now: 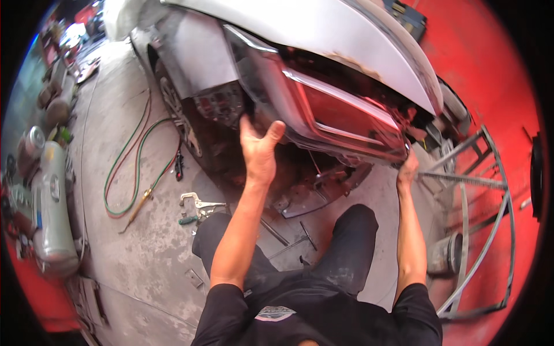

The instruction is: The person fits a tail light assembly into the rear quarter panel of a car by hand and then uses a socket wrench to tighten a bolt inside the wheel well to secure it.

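A large car headlight with a clear lens sits at the front corner of a silver car, between the fender and the hood. My left hand is at its lower outer corner, thumb raised against the housing and fingers reaching into the dark gap by the fender, their tips partly hidden. My right hand grips the opposite end of the headlight from below, fingers curled around its edge. Below the lamp the front end is exposed, and a detached-looking curved part shows under it.
On the floor at left lie a torch with red and green hoses, locking clamp pliers and a green-handled tool. A T-shaped bar lies between my knees. A metal frame stand stands right; a grey tank is far left.
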Tool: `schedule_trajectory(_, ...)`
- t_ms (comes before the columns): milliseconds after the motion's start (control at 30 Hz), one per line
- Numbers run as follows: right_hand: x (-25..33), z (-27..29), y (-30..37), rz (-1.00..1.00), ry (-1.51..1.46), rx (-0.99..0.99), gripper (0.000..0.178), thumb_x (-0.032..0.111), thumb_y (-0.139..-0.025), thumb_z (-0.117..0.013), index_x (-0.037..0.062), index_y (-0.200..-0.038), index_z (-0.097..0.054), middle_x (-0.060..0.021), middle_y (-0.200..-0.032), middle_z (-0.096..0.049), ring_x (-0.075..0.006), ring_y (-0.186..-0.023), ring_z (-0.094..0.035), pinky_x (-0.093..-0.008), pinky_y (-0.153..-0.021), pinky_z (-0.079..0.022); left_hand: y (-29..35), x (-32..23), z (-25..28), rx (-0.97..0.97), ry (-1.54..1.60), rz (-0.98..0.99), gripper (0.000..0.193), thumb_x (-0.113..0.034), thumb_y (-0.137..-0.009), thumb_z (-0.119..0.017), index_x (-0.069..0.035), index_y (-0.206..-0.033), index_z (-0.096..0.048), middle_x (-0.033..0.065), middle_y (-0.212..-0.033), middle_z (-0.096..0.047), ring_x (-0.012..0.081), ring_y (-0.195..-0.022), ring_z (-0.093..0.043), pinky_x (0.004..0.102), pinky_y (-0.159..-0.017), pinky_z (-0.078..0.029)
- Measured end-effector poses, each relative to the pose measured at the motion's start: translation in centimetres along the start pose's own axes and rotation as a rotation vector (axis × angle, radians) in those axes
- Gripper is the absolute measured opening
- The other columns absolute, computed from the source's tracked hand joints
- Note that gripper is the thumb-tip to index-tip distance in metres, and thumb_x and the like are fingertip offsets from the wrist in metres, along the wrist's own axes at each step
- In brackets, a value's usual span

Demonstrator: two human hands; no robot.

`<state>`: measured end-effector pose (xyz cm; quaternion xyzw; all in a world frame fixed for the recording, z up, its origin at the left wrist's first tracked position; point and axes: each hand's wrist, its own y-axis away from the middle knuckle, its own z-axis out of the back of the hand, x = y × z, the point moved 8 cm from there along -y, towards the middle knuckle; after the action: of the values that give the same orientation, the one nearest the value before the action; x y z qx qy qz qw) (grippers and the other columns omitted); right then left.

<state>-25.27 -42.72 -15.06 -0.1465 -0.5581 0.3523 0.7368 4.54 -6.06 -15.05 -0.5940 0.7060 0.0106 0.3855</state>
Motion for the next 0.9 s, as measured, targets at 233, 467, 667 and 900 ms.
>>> schedule_trajectory(233, 2.0, -0.1, 0.1, -0.006, -0.08, -0.036, 0.052, 0.028, -0.105, -0.032, -0.0066, -0.131, -0.06, -0.0201, -0.128, -0.067, -0.0279, -0.122, -0.061, -0.0362, -0.105, -0.044, 1.8, 1.6, -1.0, 0.007, 0.082, 0.033, 0.114, -0.013, -0.078, -0.088, -0.002, -0.159, -0.009, 0.0136, -0.146, -0.044, 0.0234, -0.135, -0.043, 0.0348, -0.114, -0.033)
schedule_trajectory(467, 2.7, 0.5, 0.5, -0.001, -0.073, -0.072, 0.052, 0.026, -0.101, -0.035, -0.0101, -0.129, -0.06, -0.0208, -0.129, -0.066, -0.0286, -0.123, -0.06, -0.0354, -0.105, -0.043, 2.0, 1.9, -1.1, 0.019, 0.032, 0.055, 0.117, -0.02, -0.076, -0.09, -0.009, -0.16, -0.009, 0.008, -0.141, -0.048, 0.0177, -0.118, -0.054, 0.03, -0.086, -0.053)
schedule_trajectory(667, 0.8, 0.7, 0.3, -0.022, -0.183, 0.033, 0.058, 0.038, -0.107, -0.036, -0.0052, -0.141, -0.053, -0.0172, -0.138, -0.06, -0.0243, -0.131, -0.053, -0.0338, -0.111, -0.037, 2.1, 1.8, -1.9, 0.03, -0.001, 0.032, 0.113, -0.03, -0.075, -0.091, -0.013, -0.158, -0.016, 0.0077, -0.143, -0.045, 0.0206, -0.125, -0.052, 0.0333, -0.092, -0.055)
schedule_trajectory(900, 1.7, 0.5, 1.3, 0.027, -0.127, 0.198, 0.074, 0.054, -0.1, -0.05, -0.0026, -0.147, -0.046, -0.0203, -0.146, -0.053, -0.0286, -0.138, -0.046, -0.0363, -0.114, -0.032, 2.2, 1.6, -1.8, 0.049, -0.105, 0.028, 0.091, -0.041, -0.08, -0.084, -0.012, -0.15, -0.033, 0.008, -0.137, -0.051, 0.0259, -0.121, -0.056, 0.0473, -0.092, -0.058)
